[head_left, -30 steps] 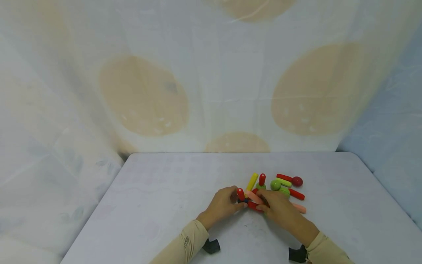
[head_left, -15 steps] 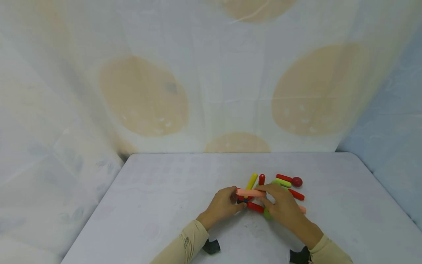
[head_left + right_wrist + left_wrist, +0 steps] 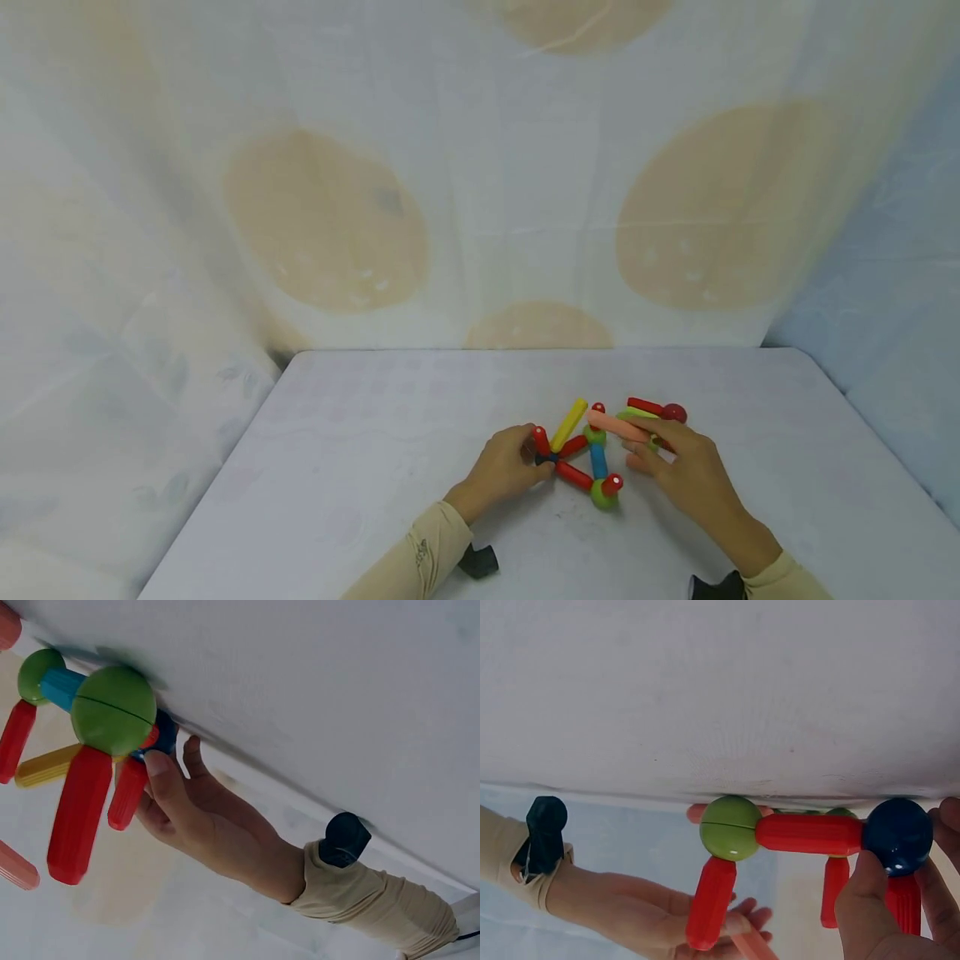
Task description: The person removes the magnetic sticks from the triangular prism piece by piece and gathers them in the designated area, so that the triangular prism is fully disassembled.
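On the white desk (image 3: 375, 467) stands a small frame of magnetic rods and balls (image 3: 585, 454), and the left hand (image 3: 501, 467) pinches its dark blue ball (image 3: 897, 835) at the left corner, fingers curled round it. The right hand (image 3: 686, 467) holds a salmon-pink rod (image 3: 617, 426) between thumb and fingers, just to the right of the frame and above a loose cluster of red and green rods with a dark red ball (image 3: 674, 412). A green ball (image 3: 602, 495) forms the frame's near corner, joined to a red rod (image 3: 573, 475) and a blue rod (image 3: 597, 460).
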